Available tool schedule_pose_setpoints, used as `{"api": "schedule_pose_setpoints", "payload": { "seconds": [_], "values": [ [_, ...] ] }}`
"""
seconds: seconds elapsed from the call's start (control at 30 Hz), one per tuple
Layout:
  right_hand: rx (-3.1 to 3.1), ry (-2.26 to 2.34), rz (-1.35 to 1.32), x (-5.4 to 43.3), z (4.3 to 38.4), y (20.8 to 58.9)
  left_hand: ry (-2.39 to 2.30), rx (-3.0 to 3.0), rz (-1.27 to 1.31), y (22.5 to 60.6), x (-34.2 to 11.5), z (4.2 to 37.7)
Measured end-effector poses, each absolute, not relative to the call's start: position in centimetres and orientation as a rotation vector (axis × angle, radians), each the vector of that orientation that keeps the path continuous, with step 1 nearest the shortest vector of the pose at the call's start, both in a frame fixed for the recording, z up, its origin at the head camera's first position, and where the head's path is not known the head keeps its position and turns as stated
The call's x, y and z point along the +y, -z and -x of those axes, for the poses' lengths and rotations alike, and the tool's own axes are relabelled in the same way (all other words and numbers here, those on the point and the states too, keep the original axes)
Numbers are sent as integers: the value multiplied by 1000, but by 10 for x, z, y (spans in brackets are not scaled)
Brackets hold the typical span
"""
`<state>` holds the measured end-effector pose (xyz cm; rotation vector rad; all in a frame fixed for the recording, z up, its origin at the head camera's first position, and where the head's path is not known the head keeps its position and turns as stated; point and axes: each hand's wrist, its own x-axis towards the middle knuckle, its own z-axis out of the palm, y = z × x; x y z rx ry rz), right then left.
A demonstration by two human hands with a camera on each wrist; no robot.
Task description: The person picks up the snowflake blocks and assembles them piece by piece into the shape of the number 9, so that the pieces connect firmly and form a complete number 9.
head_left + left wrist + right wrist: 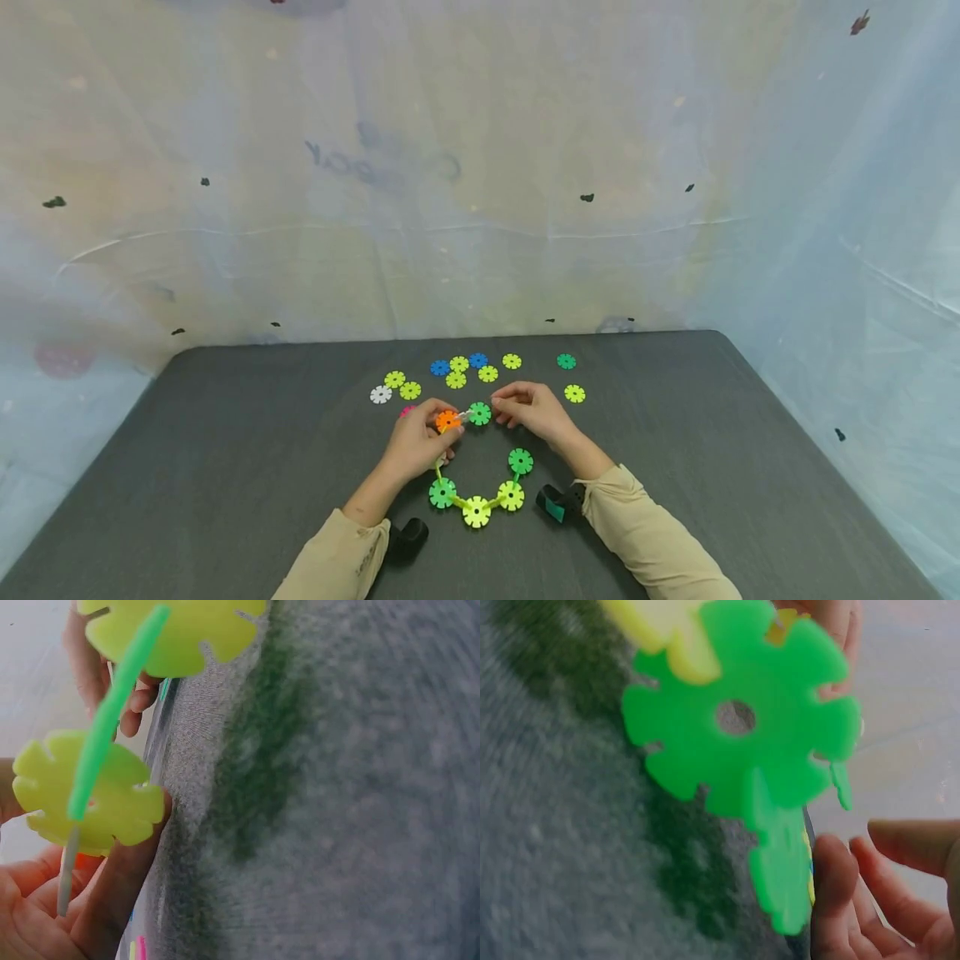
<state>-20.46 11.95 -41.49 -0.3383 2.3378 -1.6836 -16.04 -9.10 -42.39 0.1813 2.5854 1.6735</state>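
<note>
1. Lower left of centre in the head frame: beige left sleeve (pixel 330 558), with left black band (pixel 408 540) just beside the wrist.
2. Higher, left of centre: white disc (pixel 380 395), near a pair of yellow-green discs (pixel 394 380); then pink disc (pixel 407 411), partly hidden behind the left hand (pixel 417 437).
3. Left of lower centre: same hand, pinching orange disc (pixel 447 422) between thumb and fingers.
4. Lower centre: notched-disc chain (pixel 476 518), curved into an unclosed ring, partly hidden by the left hand; from the orange disc, on through whitish link (pixel 464 415) to upper green disc (pixel 480 415); right-end green disc (pixel 521 467) across a gap.
5. Above the chain: blue discs (pixel 439 368) among loose yellow-green ones, flat on dark table (pixel 675 417).
6. Right of lower centre: right hand (pixel 534 412), apart from the other, just beside the upper green disc; thumb and fingertips parted, holding nothing.
7. Farther right: right black band (pixel 570 497), loose green disc (pixel 566 362), lone yellow-green disc (pixel 575 394), beige right sleeve (pixel 660 533).
</note>
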Motion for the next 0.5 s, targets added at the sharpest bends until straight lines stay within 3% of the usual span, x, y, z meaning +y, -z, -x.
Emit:
{"api": "schedule_pose_setpoints", "payload": {
  "seconds": [0.5],
  "values": [
    [2675,1680,-12,148,213,422,-1675,2664,-116,425,-89,157]
  ]
}}
